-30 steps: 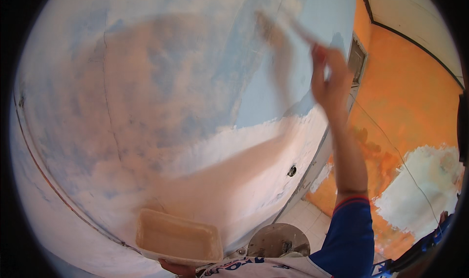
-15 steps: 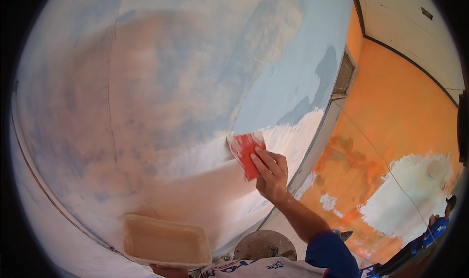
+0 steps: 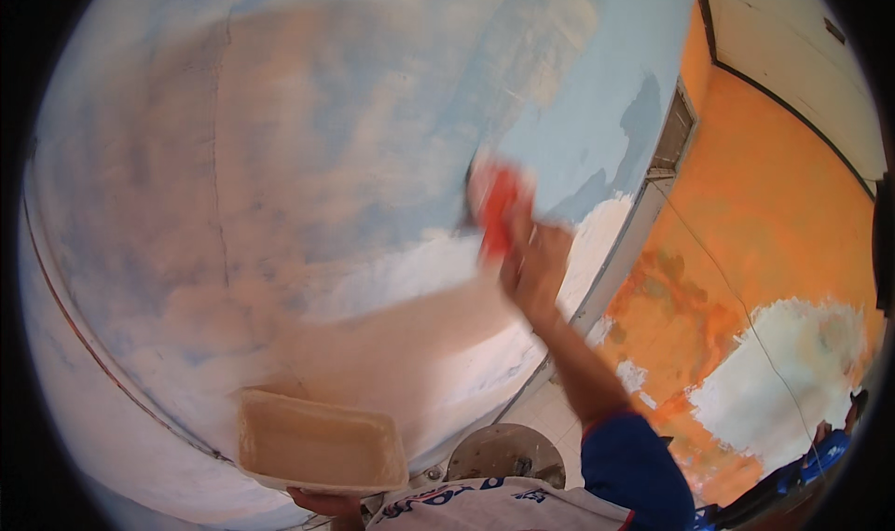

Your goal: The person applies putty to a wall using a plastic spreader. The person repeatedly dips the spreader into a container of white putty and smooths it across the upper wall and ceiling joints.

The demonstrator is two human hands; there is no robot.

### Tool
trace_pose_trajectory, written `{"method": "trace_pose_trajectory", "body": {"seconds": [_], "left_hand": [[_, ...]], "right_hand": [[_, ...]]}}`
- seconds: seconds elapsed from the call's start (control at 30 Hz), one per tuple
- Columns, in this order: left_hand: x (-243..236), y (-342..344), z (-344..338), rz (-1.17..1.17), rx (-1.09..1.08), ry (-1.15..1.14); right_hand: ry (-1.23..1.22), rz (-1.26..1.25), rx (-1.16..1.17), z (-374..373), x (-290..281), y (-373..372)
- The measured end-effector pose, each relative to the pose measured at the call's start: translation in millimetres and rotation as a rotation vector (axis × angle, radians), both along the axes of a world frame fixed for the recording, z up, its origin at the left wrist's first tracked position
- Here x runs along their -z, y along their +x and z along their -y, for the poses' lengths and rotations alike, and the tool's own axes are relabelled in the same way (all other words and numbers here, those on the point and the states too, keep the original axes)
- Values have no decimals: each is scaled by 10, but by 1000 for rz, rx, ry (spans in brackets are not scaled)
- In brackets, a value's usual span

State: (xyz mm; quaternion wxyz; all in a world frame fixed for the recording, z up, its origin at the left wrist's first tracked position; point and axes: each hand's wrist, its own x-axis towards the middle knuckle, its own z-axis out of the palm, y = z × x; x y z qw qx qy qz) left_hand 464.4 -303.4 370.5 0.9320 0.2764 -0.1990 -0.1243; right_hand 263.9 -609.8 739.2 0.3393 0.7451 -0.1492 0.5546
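Note:
A flat red putty spreader (image 3: 501,209), smeared with white along one side, is gripped by my right hand (image 3: 538,265). Motion blurs both. The spreader is at or close to the patchy blue and white wall (image 3: 280,149), above a white putty-coated band; exact contact is unclear. Low on the left, a cream rectangular tub (image 3: 319,408) rests on my left hand (image 3: 322,501), whose fingers show only in part beneath its bottom. Smooth pale material seems to lie inside the tub, though how much is hard to tell.
A round, stained container top or disc (image 3: 503,447) is below, near the wall's foot. A door frame (image 3: 673,135) separates this wall from an orange wall (image 3: 774,186) with a white patch. A thin wire hangs there. Another person in blue (image 3: 825,452) is at far right.
My right hand has swept the spreader upward and slightly right along the wall. The tub in my left hand stays at nearly the same place, and the whole view has shifted a little.

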Motion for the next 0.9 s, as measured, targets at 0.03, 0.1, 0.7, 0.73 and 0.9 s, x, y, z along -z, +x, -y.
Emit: {"method": "trace_pose_trajectory", "body": {"seconds": [0.03,0.1,0.7,0.73,0.9], "left_hand": [[-46,-57,25,74,-100,79],[-36,-97,66,369,-413,283],[-788,-253,-36,-247,-261,158],[-716,-203,-73,-75,-337,313],[-523,-101,-194,-14,-245,181]], "right_hand": [[184,-98,-101,-80,431,-18],[150,-1,-111,-544,811,-10],[-405,135,-162,59,-2337,99],[-288,72,-138,-85,-1822,205],[-258,-232,-275,-535,-562,120]]}}
